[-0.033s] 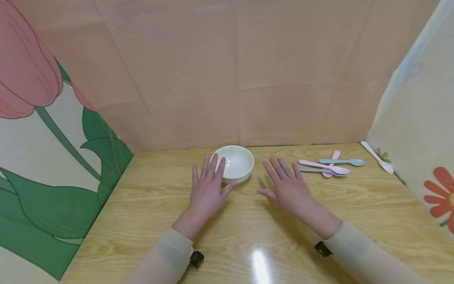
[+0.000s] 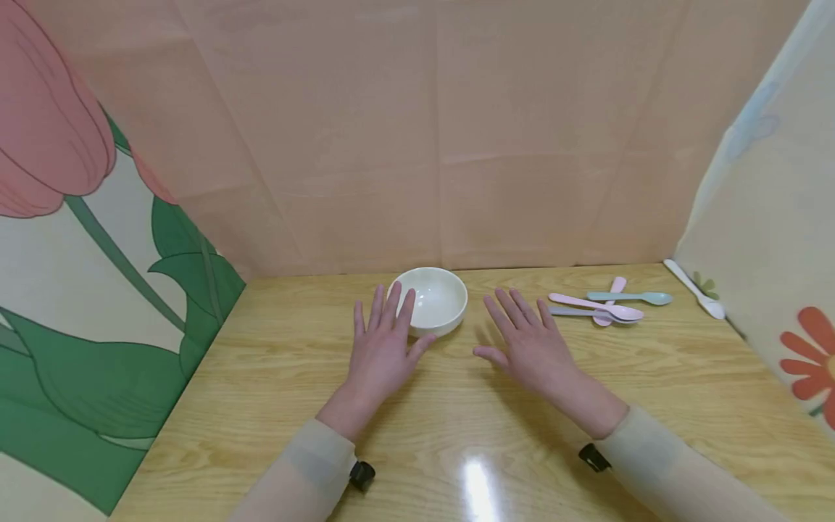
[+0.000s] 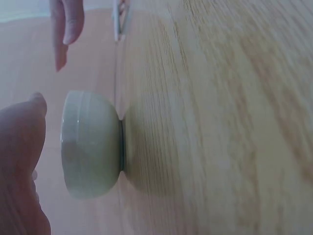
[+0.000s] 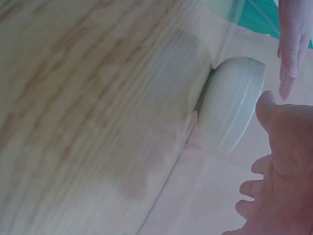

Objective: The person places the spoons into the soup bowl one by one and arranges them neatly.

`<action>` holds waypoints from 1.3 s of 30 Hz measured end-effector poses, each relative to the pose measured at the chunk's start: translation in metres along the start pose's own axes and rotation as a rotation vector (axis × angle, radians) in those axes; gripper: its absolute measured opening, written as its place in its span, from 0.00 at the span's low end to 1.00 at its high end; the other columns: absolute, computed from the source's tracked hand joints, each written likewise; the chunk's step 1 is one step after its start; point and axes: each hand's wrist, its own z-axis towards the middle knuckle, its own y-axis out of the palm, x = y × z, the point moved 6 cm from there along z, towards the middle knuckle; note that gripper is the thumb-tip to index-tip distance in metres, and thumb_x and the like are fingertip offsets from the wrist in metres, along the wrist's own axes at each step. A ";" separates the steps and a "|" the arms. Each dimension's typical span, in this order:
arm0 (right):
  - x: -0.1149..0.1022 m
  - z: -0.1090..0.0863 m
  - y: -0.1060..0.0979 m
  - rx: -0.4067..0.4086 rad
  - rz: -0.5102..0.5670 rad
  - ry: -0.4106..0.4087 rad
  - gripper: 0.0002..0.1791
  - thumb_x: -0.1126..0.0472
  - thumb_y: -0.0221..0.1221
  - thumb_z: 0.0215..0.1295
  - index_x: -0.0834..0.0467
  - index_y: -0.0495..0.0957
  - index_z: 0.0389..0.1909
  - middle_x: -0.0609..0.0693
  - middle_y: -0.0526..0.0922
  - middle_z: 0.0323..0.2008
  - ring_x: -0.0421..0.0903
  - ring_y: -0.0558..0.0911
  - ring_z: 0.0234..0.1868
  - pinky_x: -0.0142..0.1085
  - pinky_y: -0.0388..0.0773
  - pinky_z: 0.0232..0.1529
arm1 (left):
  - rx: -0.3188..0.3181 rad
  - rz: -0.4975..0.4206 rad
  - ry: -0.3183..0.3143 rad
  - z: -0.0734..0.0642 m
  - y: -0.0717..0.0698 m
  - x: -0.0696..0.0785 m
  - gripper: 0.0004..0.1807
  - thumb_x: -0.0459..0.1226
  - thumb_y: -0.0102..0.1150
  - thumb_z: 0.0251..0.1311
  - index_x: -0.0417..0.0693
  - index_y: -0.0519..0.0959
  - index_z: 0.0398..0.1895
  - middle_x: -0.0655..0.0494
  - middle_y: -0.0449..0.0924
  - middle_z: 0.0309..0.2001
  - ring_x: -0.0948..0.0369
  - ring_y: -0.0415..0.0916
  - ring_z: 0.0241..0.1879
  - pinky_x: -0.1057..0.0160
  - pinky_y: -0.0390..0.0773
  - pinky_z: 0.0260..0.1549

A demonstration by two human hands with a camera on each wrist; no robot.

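Note:
A white bowl (image 2: 438, 297) stands upright on the wooden table near the back wall. My left hand (image 2: 381, 355) hovers palm down in front of it, fingers spread and straight, its fingertips overlapping the bowl's left side in the head view. Level with it on the other side, my right hand (image 2: 535, 348) is held over the table with fingers extended, to the right of the bowl. Both hands hold nothing. In the left wrist view the bowl (image 3: 93, 144) shows from the side, and the right wrist view has the bowl (image 4: 234, 103) beyond my thumb.
Several plastic spoons lie at the back right: a pink spoon (image 2: 596, 306) crossing others and a blue spoon (image 2: 655, 298). Apart from these, a white spoon (image 2: 696, 290) lies against the right wall. A peach cloth wall (image 2: 430, 145) closes off the back.

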 end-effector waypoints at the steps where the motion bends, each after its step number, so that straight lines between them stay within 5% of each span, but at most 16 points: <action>1: 0.000 0.000 0.000 0.006 -0.001 0.000 0.51 0.34 0.63 0.78 0.60 0.59 0.88 0.63 0.57 0.86 0.65 0.57 0.86 0.71 0.47 0.82 | 0.000 0.001 0.000 0.000 0.000 0.000 0.49 0.71 0.35 0.81 0.56 0.45 0.93 0.49 0.36 0.91 0.50 0.20 0.88 0.31 0.34 0.83; 9: 0.000 0.000 -0.001 0.016 0.007 0.004 0.51 0.34 0.64 0.77 0.61 0.59 0.87 0.64 0.57 0.86 0.65 0.57 0.85 0.72 0.47 0.82 | 0.005 -0.012 0.006 -0.002 -0.002 0.001 0.49 0.71 0.36 0.81 0.55 0.46 0.93 0.48 0.39 0.91 0.49 0.22 0.88 0.33 0.29 0.83; 21: -0.001 0.003 -0.003 0.017 0.042 0.005 0.51 0.35 0.63 0.78 0.61 0.57 0.88 0.64 0.56 0.86 0.66 0.56 0.86 0.72 0.45 0.82 | 0.026 -0.031 0.000 0.000 -0.005 -0.003 0.49 0.70 0.39 0.82 0.54 0.47 0.93 0.48 0.41 0.91 0.48 0.26 0.89 0.31 0.35 0.83; 39: -0.002 0.013 -0.004 -0.003 0.066 0.026 0.50 0.35 0.61 0.80 0.61 0.56 0.88 0.65 0.57 0.86 0.66 0.55 0.86 0.72 0.47 0.82 | 0.003 -0.115 -0.077 0.011 -0.006 -0.016 0.47 0.67 0.39 0.84 0.52 0.47 0.93 0.48 0.41 0.91 0.47 0.30 0.89 0.34 0.32 0.83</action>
